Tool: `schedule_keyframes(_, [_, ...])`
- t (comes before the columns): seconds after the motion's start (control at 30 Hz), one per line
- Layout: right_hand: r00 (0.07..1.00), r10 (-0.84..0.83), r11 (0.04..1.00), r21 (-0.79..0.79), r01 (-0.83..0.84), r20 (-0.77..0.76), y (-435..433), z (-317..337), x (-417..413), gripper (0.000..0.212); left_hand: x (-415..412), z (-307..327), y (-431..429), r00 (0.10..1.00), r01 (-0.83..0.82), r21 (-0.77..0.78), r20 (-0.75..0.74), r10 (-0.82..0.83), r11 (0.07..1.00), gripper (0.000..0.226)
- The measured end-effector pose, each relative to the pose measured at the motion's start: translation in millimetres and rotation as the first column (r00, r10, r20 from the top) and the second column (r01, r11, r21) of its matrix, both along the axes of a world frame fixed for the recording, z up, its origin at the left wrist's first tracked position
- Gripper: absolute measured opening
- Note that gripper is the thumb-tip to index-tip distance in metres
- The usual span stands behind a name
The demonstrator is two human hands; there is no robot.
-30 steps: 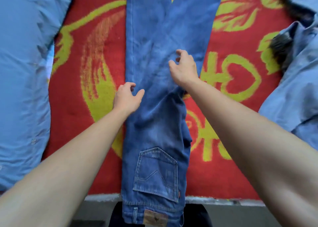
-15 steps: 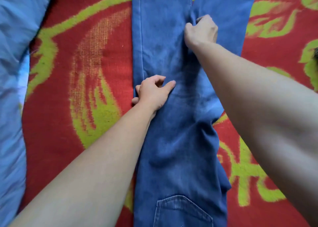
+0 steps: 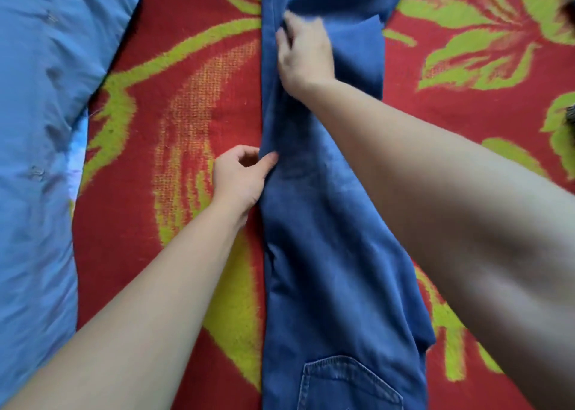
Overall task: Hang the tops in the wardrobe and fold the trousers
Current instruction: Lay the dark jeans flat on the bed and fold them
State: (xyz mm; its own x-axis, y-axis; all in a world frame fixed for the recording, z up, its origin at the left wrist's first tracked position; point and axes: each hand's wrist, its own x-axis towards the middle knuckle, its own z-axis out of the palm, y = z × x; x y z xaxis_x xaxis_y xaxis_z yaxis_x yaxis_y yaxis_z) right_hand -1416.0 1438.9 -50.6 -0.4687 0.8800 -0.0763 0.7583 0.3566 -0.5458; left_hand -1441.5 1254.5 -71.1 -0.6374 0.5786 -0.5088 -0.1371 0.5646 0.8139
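Note:
A pair of blue jeans [image 3: 326, 269] lies lengthwise on a red blanket with yellow-green leaf patterns [image 3: 174, 148], one leg laid over the other, a back pocket showing at the bottom. My left hand [image 3: 241, 178] is at the jeans' left edge, thumb and fingers pinching the denim there. My right hand [image 3: 303, 52] rests further up on the upper leg, its fingers curled into the fabric near the left seam; it is slightly blurred.
A light blue garment [image 3: 40, 129] lies spread along the left side of the blanket. A dark furry item [image 3: 569, 2] peeks in at the right edge.
The upper leg has been drawn left over the lower one, so both legs now lie stacked. My left hand shifted from the denim's middle to its left edge. My right hand moved left.

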Motion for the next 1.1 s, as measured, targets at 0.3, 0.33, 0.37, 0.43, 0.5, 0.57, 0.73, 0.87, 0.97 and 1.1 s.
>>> schedule_keyframes(0.3, [0.994, -0.091, 0.971, -0.216, 0.102, 0.061, 29.0, -6.7, -3.3, 0.022, -32.1, -17.2, 33.9, 0.645, 0.254, -0.410, -0.603, -0.470, 0.876, 0.095])
schedule_keyframes(0.33, [0.989, -0.139, 0.967, -0.209, 0.145, 0.042, 36.8, -1.8, -5.2, 0.028, -40.5, -18.4, 45.9, 0.634, 0.300, -0.435, -0.574, -0.518, 0.849, 0.108])
schedule_keyframes(0.37, [0.982, -0.188, 0.964, -0.189, 0.186, 0.010, 46.5, 0.4, -7.3, 0.028, -47.3, -20.2, 58.3, 0.647, 0.339, -0.453, -0.524, -0.554, 0.825, 0.115])
schedule_keyframes(0.43, [0.963, -0.267, 0.952, -0.165, 0.258, -0.030, 63.9, 5.6, -12.9, 0.013, -51.9, -27.0, 79.2, 0.686, 0.379, -0.502, -0.412, -0.600, 0.778, 0.121])
schedule_keyframes(0.5, [0.938, -0.344, 0.924, -0.197, 0.328, -0.051, 79.5, 3.9, -20.6, 0.013, -47.0, -35.8, 89.2, 0.668, 0.406, -0.562, -0.356, -0.654, 0.721, 0.125])
schedule_keyframes(0.57, [0.907, -0.414, 0.890, -0.239, 0.387, -0.071, 91.7, -3.1, -30.8, 0.019, -43.7, -43.9, 89.9, 0.653, 0.410, -0.573, -0.358, -0.667, 0.709, 0.127])
schedule_keyframes(0.73, [0.888, -0.453, 0.875, -0.153, 0.459, 0.075, 110.9, -17.8, -42.9, 0.061, -46.5, -46.9, 91.5, 0.649, 0.429, -0.590, -0.326, -0.688, 0.684, 0.127])
schedule_keyframes(0.87, [0.894, -0.439, 0.895, -0.046, 0.443, 0.088, 121.9, -17.7, -49.3, 0.034, -49.2, -41.0, 96.1, 0.650, 0.469, -0.628, -0.230, -0.724, 0.621, 0.127])
schedule_keyframes(0.97, [0.941, -0.308, 0.933, 0.149, 0.327, -0.137, 110.6, -9.6, -61.8, 0.043, -50.3, -39.6, 97.3, 0.651, 0.484, -0.637, -0.197, -0.734, 0.600, 0.127])
schedule_keyframes(1.1, [0.995, -0.087, 0.992, 0.087, 0.091, -0.048, 103.4, -23.7, -78.2, 0.046, -51.1, -40.2, 96.9, 0.651, 0.493, -0.633, -0.187, -0.736, 0.597, 0.125])
